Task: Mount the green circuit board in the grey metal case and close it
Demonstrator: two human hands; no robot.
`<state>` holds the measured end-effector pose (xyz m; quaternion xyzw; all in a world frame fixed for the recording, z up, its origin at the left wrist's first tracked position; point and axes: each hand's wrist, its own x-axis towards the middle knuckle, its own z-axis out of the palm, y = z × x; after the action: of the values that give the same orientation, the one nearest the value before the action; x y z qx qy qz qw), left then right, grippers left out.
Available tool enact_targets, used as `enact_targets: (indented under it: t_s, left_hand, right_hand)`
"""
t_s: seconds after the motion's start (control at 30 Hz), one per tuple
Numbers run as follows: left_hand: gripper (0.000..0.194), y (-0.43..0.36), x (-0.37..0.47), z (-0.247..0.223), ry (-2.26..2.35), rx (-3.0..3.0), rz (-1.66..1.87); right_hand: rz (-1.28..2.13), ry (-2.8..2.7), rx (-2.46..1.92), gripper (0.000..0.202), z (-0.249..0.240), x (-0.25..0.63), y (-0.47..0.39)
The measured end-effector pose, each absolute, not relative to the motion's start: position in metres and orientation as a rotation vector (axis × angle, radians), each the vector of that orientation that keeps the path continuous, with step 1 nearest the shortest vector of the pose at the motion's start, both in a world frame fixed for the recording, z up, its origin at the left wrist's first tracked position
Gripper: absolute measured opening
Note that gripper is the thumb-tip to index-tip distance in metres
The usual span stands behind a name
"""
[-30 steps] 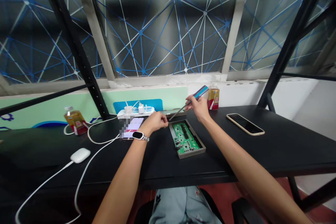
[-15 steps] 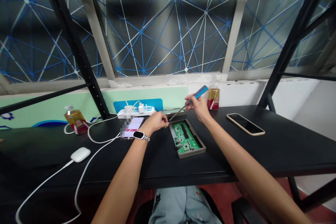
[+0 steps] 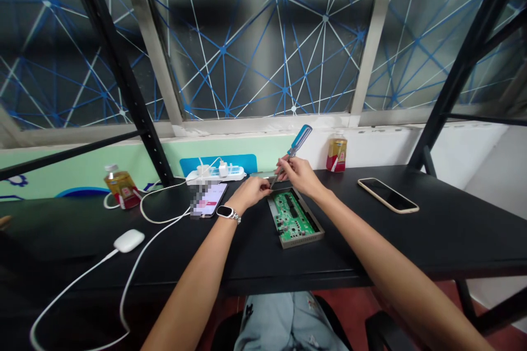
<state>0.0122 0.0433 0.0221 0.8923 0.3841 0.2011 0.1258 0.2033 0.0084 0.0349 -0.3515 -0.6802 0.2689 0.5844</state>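
My right hand (image 3: 300,174) grips a screwdriver (image 3: 300,140) with a blue handle, its shaft slanting down to the left. The tip reaches the fingertips of my left hand (image 3: 256,192), which are pinched together; whatever they hold is too small or hidden to make out. Just in front of both hands lies an open metal case (image 3: 303,240) with a green circuit board (image 3: 293,218) inside. Behind the fingers, partly covered by them, a flat metal panel (image 3: 263,175) rests on the table.
A lit phone (image 3: 214,200) lies left of my left hand, before a white power strip (image 3: 234,174). White cables run to a white charger (image 3: 129,241). Two drink bottles (image 3: 122,189) stand left and right at the back. Another phone (image 3: 387,195) lies at right.
My right hand has moved left and tilted the screwdriver more upright. Its tip now meets my left fingertips, which have shifted slightly right.
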Motion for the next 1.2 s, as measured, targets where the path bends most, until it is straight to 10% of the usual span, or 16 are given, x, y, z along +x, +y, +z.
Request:
enact_targets:
  t_s: [1.2]
  left_hand:
    - [0.013,0.044,0.014,0.020,1.204,2.703,0.610]
  right_hand:
    - [0.436,-1.620,-0.906,0.045,0.034,0.200,0.004]
